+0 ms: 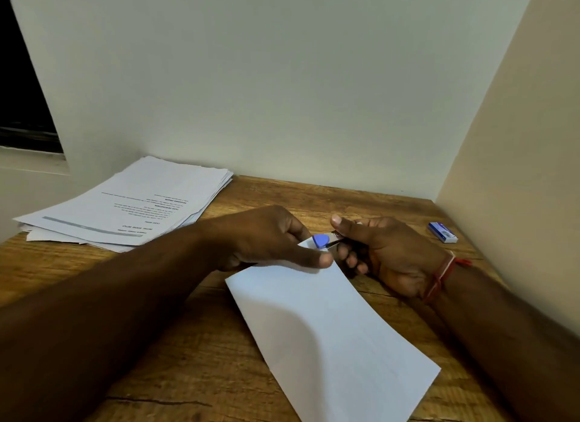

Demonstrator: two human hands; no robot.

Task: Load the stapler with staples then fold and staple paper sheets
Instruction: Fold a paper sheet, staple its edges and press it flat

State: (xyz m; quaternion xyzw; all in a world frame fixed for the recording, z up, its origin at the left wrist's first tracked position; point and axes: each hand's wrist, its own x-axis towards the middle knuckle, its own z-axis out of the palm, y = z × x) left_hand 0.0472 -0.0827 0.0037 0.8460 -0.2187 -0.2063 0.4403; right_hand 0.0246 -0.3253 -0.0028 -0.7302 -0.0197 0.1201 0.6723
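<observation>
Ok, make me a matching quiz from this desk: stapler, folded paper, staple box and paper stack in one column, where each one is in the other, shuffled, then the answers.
Things
1. stapler
2. folded paper
3. blue staple box
4. stack of printed sheets

Places
A. far left of the table
B. on the table, near the wall on the right
C. gripped in the right hand
D. corner pinched by the left hand

Pairs: 1-C, 2-D, 3-B, 4-A

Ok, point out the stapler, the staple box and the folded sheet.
stapler (pixel 320 241): head view, its blue tip.
staple box (pixel 442 232): head view, its top face.
folded sheet (pixel 332 327): head view, its middle.
</observation>
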